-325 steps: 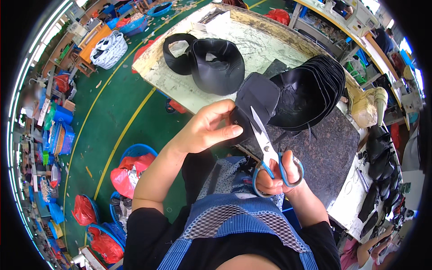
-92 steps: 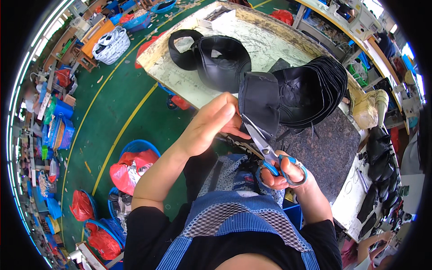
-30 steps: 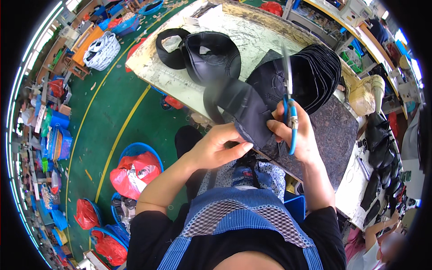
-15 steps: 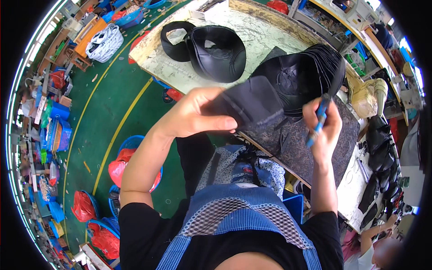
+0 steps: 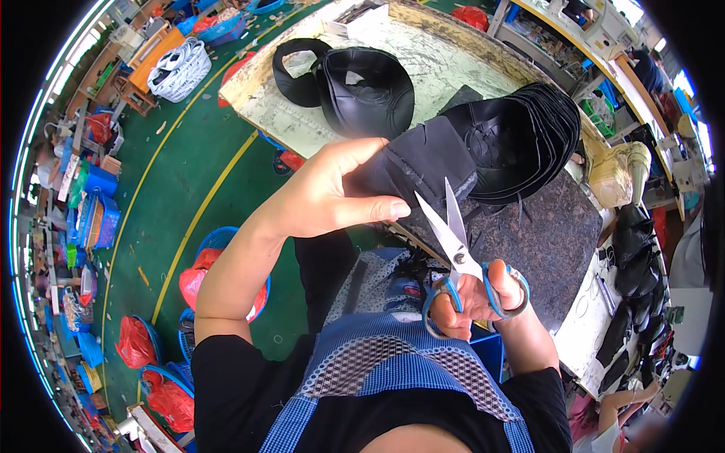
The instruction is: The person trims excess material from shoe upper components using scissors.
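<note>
My left hand (image 5: 332, 189) is closed on a black leather-like shoe upper (image 5: 430, 155), thumb on the near side and fingers mostly hidden behind it. In my right hand (image 5: 479, 298) is a pair of scissors (image 5: 457, 253) with blue handles, fingers through the loops. Its blades are spread and point away from me, their tips close to the piece's near edge. I cannot tell whether they touch it. Just beyond, a stack of black curved pieces (image 5: 521, 143) lies on the table. Farther left are more black pieces (image 5: 366, 87), one of them ring-shaped (image 5: 298, 72).
A dark speckled slab (image 5: 540, 241) lies on the worn, pale table (image 5: 438, 49) with a raised wooden rim. Black pieces (image 5: 630, 279) hang along the right. Baskets with red bags (image 5: 170, 400) stand on the green floor at left. Another person's arm (image 5: 630, 400) shows at lower right.
My right hand has come left and nearer to me, turning the scissors so their opened blades point at the held piece. My left hand stays about where it was, still holding the piece.
</note>
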`<state>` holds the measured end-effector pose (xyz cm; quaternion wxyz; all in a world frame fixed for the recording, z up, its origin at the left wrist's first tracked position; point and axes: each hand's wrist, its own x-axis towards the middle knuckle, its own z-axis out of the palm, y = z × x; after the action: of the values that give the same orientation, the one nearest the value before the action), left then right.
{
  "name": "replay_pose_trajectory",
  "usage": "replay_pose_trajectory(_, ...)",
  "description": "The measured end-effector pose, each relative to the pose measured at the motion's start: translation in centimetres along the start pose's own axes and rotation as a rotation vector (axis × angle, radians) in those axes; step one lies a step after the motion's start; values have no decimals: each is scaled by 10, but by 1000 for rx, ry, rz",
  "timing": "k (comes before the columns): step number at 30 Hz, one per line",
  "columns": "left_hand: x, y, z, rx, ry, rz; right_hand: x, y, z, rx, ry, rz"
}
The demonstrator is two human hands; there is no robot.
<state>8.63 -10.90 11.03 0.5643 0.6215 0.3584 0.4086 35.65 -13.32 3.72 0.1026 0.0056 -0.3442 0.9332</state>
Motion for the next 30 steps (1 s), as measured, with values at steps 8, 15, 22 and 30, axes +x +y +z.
replay_pose_trajectory(8, 3, 0, 2, 38, -36, -2, -4, -3, -2, 71, -5, 9)
replay_pose_trajectory(15, 5, 0, 8, -2, -112, 5, -3, -1, -2, 151, -24, -14)
replay_pose_trajectory(22, 2, -5, 0, 132, -168, 119, -9, 0, -3, 54, 83, 56)
replay_pose_trajectory(30, 5, -8, 11, 98, -226, 71, 3, -6, 9, 63, 61, 42)
